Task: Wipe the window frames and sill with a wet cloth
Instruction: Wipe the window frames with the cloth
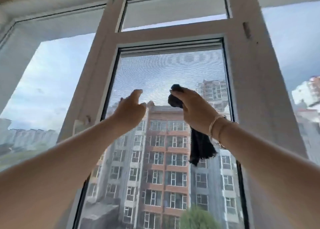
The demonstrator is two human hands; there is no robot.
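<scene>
Both arms raised in front of the middle pane, which carries a mesh screen (155,76). Right hand (194,107) gripping a dark cloth (200,147): fingers curled round a bunched wad at the top, rest of the cloth hanging down below the wrist in a loose tail. Cloth held in the air in front of the screen, right of centre, not visibly touching the window frame (251,76) or the mesh; contact with the mesh hard to tell. Bracelets (216,126) on the right wrist. Left hand (131,107) empty, fingers loosely bent with the forefinger stretched up toward the screen, blurred; cannot tell whether the fingertip touches the mesh. Left hand well left of the cloth, gap of open screen between the two hands. Frame white, with a crossbar above the hands and a small upper pane over it; wide glass panes to either side. Apartment blocks (166,150) and cloudy sky outside. Sill out of view.
</scene>
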